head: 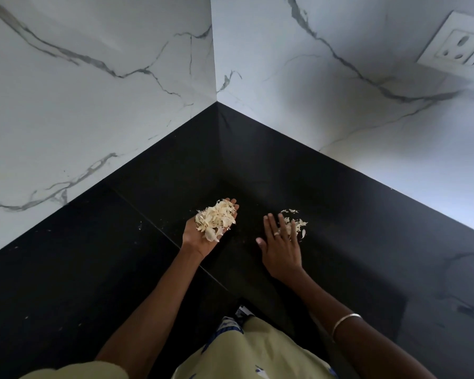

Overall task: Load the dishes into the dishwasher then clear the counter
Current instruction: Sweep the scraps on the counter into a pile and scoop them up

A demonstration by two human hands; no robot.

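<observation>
My left hand (200, 236) is turned palm up over the black counter (93, 263) and carries a heap of pale, papery peels (216, 218) on its palm and fingers. My right hand (281, 242) lies palm down on the counter with its fingers spread straight. Its fingertips touch a smaller scatter of the same peels (296, 221) lying on the counter just beyond them. A ring shows on one finger of the right hand and a bangle on that wrist.
The counter forms an inside corner against white marble-look walls (121, 77). A white wall socket (454, 47) sits at the upper right. A few tiny crumbs dot the counter to the left. A seam (159, 228) runs diagonally across the counter.
</observation>
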